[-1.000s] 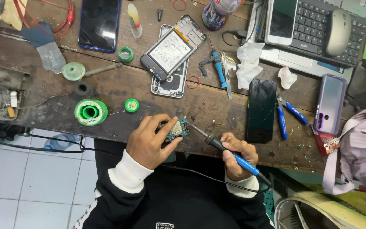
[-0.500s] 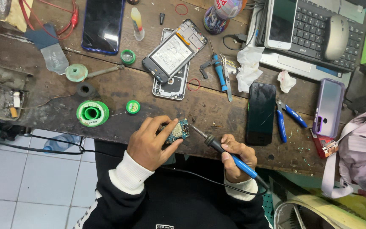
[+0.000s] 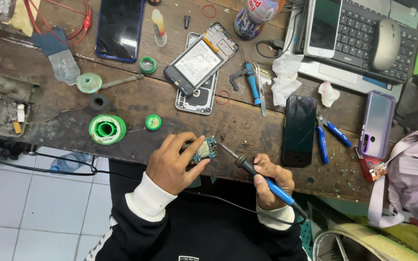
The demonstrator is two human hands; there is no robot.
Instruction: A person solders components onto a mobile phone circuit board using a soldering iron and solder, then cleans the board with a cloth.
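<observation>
My left hand point(image 3: 174, 163) grips a small blue-green circuit board point(image 3: 204, 149) at the near edge of the dark wooden workbench point(image 3: 247, 123). My right hand point(image 3: 271, 180) is closed around the blue handle of a soldering iron point(image 3: 255, 172). The iron's metal tip points up and left and ends just beside the board's right edge. Its black cable runs under my arms across my dark sweater.
An opened phone point(image 3: 200, 60) on a back cover lies behind the board. Green solder spools point(image 3: 107, 129) sit left. A black phone point(image 3: 299, 130) and blue cutters point(image 3: 323, 140) lie right. Farther back are a keyboard point(image 3: 364, 36), a mouse, tissue and a blue screwdriver point(image 3: 252, 83).
The hands, the board and the soldering iron hold nearly the same pose; only the view shifts slightly.
</observation>
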